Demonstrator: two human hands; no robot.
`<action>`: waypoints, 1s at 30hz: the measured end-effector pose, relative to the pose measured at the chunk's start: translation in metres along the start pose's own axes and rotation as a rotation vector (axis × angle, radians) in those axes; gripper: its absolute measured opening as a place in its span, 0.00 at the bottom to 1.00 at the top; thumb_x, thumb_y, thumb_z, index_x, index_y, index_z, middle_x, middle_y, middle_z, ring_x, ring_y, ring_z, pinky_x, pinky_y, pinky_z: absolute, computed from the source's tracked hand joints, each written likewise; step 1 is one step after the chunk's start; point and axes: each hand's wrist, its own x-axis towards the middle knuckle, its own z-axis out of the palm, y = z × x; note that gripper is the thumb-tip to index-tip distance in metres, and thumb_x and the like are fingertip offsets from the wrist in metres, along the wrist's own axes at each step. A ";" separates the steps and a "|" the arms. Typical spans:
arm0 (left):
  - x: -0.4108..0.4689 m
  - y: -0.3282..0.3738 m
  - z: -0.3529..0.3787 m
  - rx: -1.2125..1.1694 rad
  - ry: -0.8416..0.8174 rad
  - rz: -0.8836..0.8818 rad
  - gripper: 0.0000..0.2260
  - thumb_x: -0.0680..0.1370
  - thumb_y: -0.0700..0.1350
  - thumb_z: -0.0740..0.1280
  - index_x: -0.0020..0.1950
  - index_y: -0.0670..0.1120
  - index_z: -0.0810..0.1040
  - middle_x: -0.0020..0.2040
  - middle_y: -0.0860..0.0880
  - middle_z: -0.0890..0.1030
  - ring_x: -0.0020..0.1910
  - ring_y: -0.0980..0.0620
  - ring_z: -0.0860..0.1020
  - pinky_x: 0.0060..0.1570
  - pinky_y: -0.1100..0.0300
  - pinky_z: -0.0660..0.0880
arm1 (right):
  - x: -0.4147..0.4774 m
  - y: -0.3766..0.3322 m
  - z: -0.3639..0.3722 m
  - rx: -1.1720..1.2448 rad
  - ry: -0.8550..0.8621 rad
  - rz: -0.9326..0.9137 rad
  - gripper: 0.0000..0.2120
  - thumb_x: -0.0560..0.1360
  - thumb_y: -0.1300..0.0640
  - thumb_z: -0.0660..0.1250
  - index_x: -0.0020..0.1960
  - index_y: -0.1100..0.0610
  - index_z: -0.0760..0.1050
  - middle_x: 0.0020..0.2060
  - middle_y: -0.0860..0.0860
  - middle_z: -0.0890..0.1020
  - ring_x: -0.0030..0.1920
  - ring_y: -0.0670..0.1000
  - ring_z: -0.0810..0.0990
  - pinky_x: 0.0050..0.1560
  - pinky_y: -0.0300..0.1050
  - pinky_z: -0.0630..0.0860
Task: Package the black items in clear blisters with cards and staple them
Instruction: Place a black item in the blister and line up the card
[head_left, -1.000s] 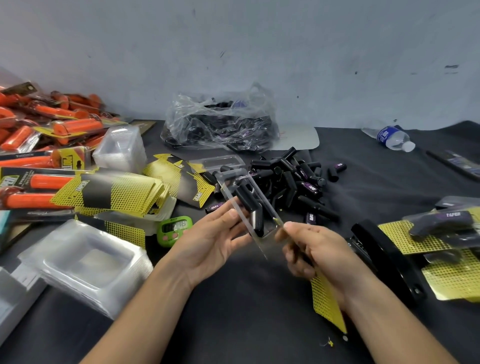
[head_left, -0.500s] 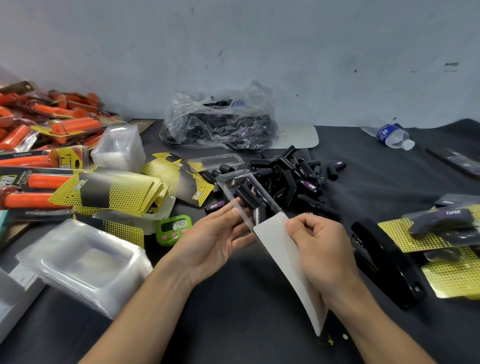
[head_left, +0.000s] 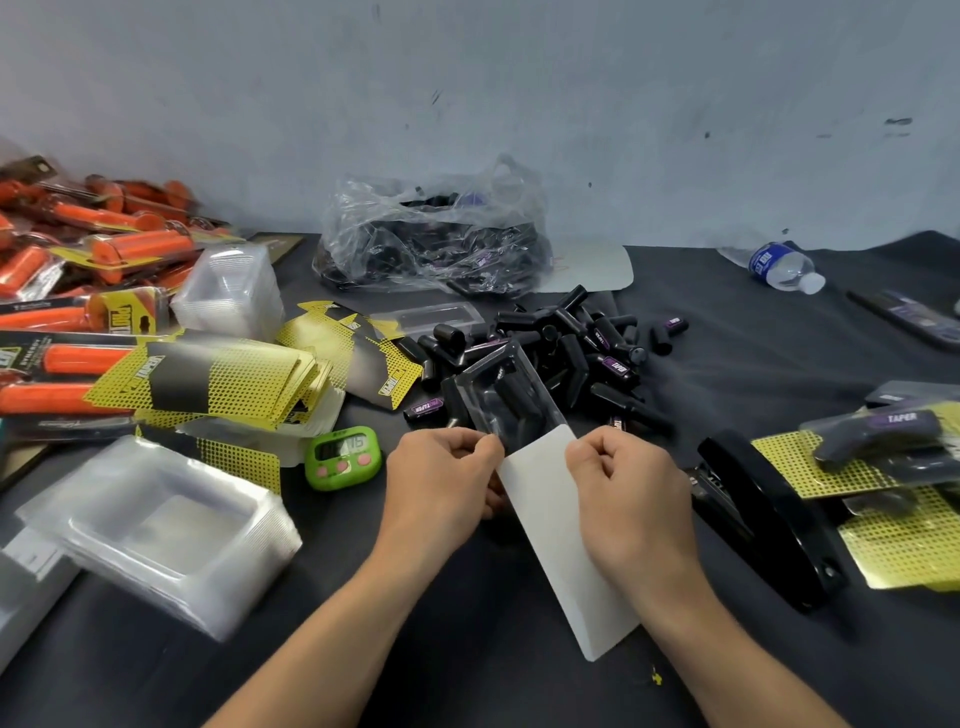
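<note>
My left hand (head_left: 441, 475) pinches the near left edge of a clear blister (head_left: 506, 395) that holds black items. My right hand (head_left: 626, 493) grips a card (head_left: 550, 525), white back up, whose far end lies at the blister's near edge. Behind them spreads a pile of loose black items (head_left: 582, 348) with purple labels. A black stapler (head_left: 769, 514) lies just right of my right hand. Yellow-and-black cards (head_left: 208, 379) are stacked at the left, and a stack of empty clear blisters (head_left: 156, 530) sits at the near left.
A plastic bag (head_left: 431, 234) of more black items sits at the back. Finished yellow packs (head_left: 883, 457) lie at the right, orange packaged tools (head_left: 78, 260) at the far left. A green timer (head_left: 343, 457) is beside my left hand; a water bottle (head_left: 779, 265) at back right.
The card turned from yellow face to white back and slid up to the blister. My left hand shifted its pinch to the blister's near edge, and both hands moved closer together.
</note>
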 end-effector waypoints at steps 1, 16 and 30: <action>0.001 0.000 0.000 0.017 -0.009 -0.015 0.10 0.76 0.42 0.67 0.38 0.49 0.86 0.29 0.47 0.84 0.26 0.50 0.83 0.28 0.60 0.77 | 0.000 0.000 0.001 -0.004 0.000 0.005 0.16 0.81 0.53 0.64 0.34 0.53 0.73 0.27 0.41 0.78 0.39 0.43 0.76 0.35 0.36 0.69; 0.002 -0.004 -0.006 0.109 -0.026 0.035 0.09 0.78 0.40 0.68 0.44 0.54 0.81 0.27 0.47 0.83 0.23 0.52 0.81 0.26 0.65 0.75 | 0.004 0.001 -0.004 0.021 -0.280 0.081 0.07 0.70 0.50 0.74 0.45 0.48 0.78 0.32 0.43 0.85 0.33 0.43 0.81 0.31 0.37 0.74; 0.004 0.000 -0.009 -0.135 -0.163 -0.108 0.10 0.76 0.35 0.65 0.46 0.41 0.86 0.33 0.38 0.84 0.26 0.46 0.81 0.27 0.61 0.77 | 0.016 0.005 -0.014 0.333 -0.516 0.319 0.08 0.81 0.63 0.68 0.45 0.61 0.84 0.39 0.59 0.88 0.36 0.56 0.85 0.43 0.56 0.83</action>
